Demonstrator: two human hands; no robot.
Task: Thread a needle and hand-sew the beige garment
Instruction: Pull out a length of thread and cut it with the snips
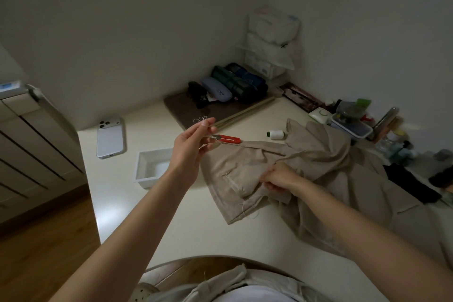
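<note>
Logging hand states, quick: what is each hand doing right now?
Left hand: closed, pinching white thread.
Right hand: closed, gripping the beige garment.

The phone (110, 138) lies left of tray (143, 167), spool (275, 134) behind garment (318, 154).

The beige garment (318, 154) lies rumpled, spreading from the view's middle toward 4 o'clock. Its flattened corner points to 7 o'clock, and pale stitching (231, 180) runs beside a seam there. The right hand (277, 176) grips a fold of it. A white thread spool (275, 134) lies on its side just beside the cloth's far edge, at 11 o'clock. At 10 o'clock, looped white thread (202, 119) is pinched in the raised left hand (190, 149). The needle cannot be made out.
</note>
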